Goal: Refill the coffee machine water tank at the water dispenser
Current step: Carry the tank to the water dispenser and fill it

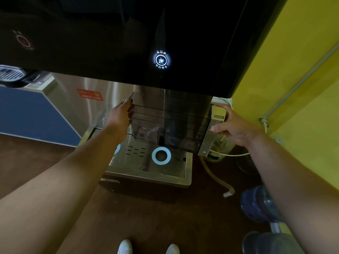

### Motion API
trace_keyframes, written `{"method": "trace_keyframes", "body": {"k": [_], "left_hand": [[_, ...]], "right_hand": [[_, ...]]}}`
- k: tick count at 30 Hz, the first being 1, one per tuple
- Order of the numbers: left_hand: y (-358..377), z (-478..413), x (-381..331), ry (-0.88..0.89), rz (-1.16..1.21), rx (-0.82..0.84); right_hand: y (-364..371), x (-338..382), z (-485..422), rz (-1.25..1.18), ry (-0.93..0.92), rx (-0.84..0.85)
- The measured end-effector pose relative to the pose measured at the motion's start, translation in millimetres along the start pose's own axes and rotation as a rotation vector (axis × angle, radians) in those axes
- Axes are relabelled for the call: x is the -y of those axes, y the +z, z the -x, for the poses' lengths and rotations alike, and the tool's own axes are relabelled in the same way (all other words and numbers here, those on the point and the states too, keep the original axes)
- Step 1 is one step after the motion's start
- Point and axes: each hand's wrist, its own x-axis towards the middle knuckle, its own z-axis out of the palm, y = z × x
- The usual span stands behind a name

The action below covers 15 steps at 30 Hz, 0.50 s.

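Observation:
A clear, ribbed plastic water tank [168, 123] hangs under the black front panel of the water dispenser [128, 43], above its steel drip tray [146, 169]. My left hand [122, 116] grips the tank's left wall. My right hand [233, 125] grips its right end, at a silvery side piece. A lit round button with a cup icon [161, 60] glows on the panel just above the tank. I cannot tell whether water is flowing; the tank looks nearly empty.
A yellow wall [293, 88] with a pipe stands close on the right. Blue water bottles [260, 206] and a hose [216, 176] lie on the brown floor at the right. A blue-fronted cabinet [33, 114] is on the left. White shoes [124, 247] show at the bottom.

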Motion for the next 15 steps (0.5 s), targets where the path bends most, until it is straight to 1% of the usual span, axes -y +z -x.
{"method": "trace_keyframes", "body": {"k": [4, 15], "left_hand": [[2.2, 1.2, -0.3, -0.016, 0.009, -0.009], [4.2, 6.0, -3.7, -0.023, -0.006, -0.015]], "right_hand": [[-0.3, 1.2, 0.9, -0.004, 0.001, 0.009], [1.5, 1.0, 0.1, 0.010, -0.074, 0.008]]}}
